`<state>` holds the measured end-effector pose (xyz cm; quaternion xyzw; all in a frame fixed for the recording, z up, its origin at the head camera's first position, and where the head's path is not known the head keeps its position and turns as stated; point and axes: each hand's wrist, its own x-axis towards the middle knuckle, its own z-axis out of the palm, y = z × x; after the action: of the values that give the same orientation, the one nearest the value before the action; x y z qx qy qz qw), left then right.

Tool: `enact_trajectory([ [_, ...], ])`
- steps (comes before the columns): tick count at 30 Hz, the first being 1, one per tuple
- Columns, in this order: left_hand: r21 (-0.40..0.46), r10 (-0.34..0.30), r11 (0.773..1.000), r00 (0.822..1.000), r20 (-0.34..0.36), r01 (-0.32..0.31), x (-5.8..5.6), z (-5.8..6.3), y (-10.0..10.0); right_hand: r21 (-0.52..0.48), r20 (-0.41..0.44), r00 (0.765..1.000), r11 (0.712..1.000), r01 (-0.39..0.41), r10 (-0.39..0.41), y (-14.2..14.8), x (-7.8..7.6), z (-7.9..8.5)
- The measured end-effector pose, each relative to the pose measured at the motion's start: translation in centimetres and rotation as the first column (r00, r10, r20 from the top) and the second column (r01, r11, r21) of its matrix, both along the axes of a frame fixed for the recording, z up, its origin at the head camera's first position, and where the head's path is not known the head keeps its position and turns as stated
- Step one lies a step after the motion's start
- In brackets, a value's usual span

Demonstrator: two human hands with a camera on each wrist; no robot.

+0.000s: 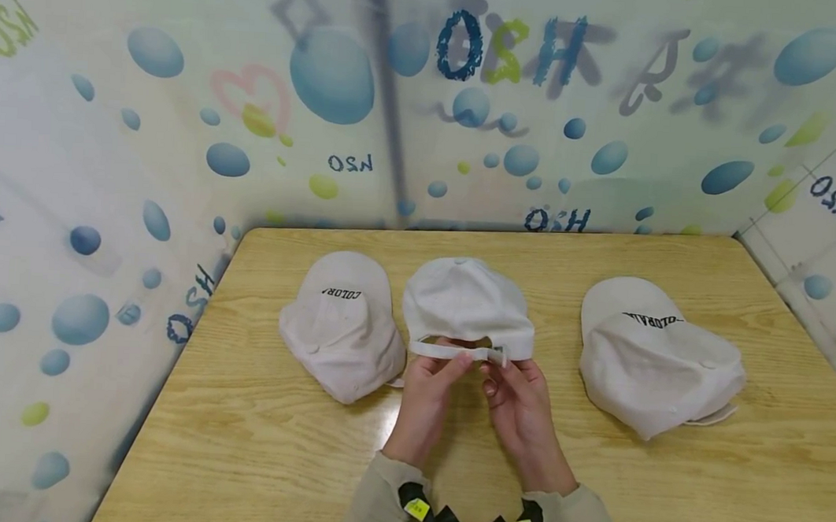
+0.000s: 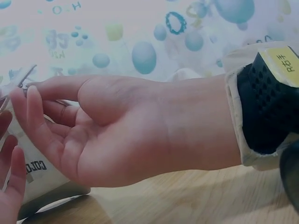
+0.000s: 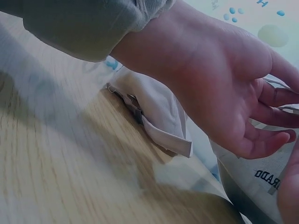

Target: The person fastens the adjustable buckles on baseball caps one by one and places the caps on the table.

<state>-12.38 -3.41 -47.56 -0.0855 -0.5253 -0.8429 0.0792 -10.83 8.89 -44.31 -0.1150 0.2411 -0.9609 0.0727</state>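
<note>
In the head view a white baseball cap (image 1: pixel 467 299) stands at mid-table, its back opening and adjustable strap (image 1: pixel 449 350) facing me. My left hand (image 1: pixel 428 399) pinches the strap, thumb in front and fingers behind. By the metal buckle (image 1: pixel 500 355), my right hand (image 1: pixel 523 416) grips the strap's right end between thumb and fingers. The left wrist view looks across at my right palm (image 2: pixel 121 135), with the cap's front lettering (image 2: pixel 36 166) partly hidden beyond the fingers. My left palm (image 3: pixel 205 70) fills much of the right wrist view.
An off-white cap (image 1: pixel 343 328) with dark lettering lies close to the left of the held one. Another lettered cap (image 1: pixel 661 360) lies farther right, its strap end sticking out. All are on a wooden table (image 1: pixel 252 449), backed by a patterned curtain (image 1: pixel 423 159).
</note>
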Motion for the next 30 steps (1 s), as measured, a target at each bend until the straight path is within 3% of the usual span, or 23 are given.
enact_trajectory([
  [5,-0.004,-0.029,1.000,0.997,0.070,0.029,1.4,4.0,0.1,0.066,0.011,1.000,0.998,0.018,-0.019,-0.1,-0.1,-0.1],
  [6,-0.006,-0.033,0.999,0.995,0.090,0.034,1.5,4.1,0.1,0.070,0.012,1.000,0.997,0.020,-0.021,-0.1,-0.1,-0.1],
  [14,-0.045,-0.017,0.999,0.989,0.148,0.024,1.7,4.6,0.2,0.077,0.010,0.999,0.996,0.039,-0.040,-0.1,-0.1,-0.2],
  [17,-0.074,-0.039,0.996,0.986,0.165,0.051,1.7,4.5,0.1,0.048,0.000,1.000,0.998,0.026,-0.026,0.0,0.0,-0.2],
  [23,0.059,-0.146,0.989,0.973,0.176,0.138,1.7,4.5,-0.1,-0.055,0.009,1.000,0.998,-0.018,0.019,0.3,0.0,-0.1],
  [30,0.149,-0.191,0.975,0.961,0.200,0.162,1.5,4.3,-0.3,-0.122,0.013,0.999,0.992,-0.033,0.035,0.4,0.0,-0.1],
])
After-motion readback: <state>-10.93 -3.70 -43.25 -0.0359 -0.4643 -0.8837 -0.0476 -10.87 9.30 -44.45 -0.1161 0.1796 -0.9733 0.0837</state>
